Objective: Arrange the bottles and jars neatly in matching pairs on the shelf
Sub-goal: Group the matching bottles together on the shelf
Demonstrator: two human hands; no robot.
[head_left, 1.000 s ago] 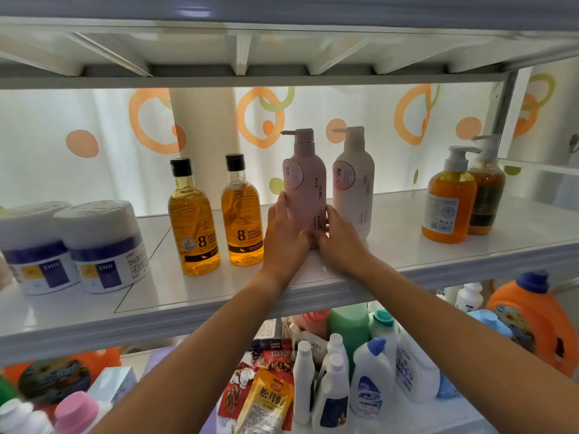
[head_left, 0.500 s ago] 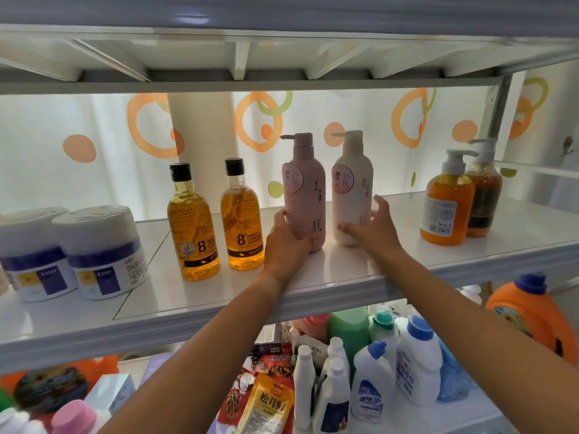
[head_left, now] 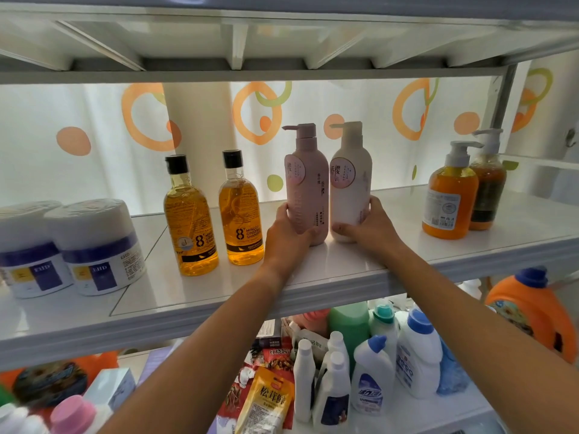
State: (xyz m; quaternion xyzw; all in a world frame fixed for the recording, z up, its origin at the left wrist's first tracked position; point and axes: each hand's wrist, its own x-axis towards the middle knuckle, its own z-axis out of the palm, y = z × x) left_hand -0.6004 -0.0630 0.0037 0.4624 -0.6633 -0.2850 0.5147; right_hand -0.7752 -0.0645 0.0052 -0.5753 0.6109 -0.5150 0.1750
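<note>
On the white shelf [head_left: 344, 270] a pink pump bottle [head_left: 305, 186] and a white pump bottle [head_left: 350, 183] stand upright, side by side and touching. My left hand [head_left: 289, 236] grips the pink bottle's lower left side. My right hand [head_left: 371, 225] wraps the white bottle's lower right side. Left of them stand two amber bottles with black caps [head_left: 191, 220] [head_left: 241, 214]. Two white jars with blue bands [head_left: 97, 245] [head_left: 28, 252] sit at the far left. An orange pump bottle [head_left: 449, 198] and a darker one [head_left: 488, 189] stand at the right.
A shelf board [head_left: 250, 42] hangs low overhead. A metal post [head_left: 504, 98] rises at the right. Below the shelf are several white cleaner bottles [head_left: 372, 377], a green bottle [head_left: 349, 324], an orange detergent jug [head_left: 532, 311] and food packets [head_left: 266, 399].
My right hand has moved from the pink bottle's base to the white bottle's right side and closed on it. My left hand has shifted up the pink bottle's left side.
</note>
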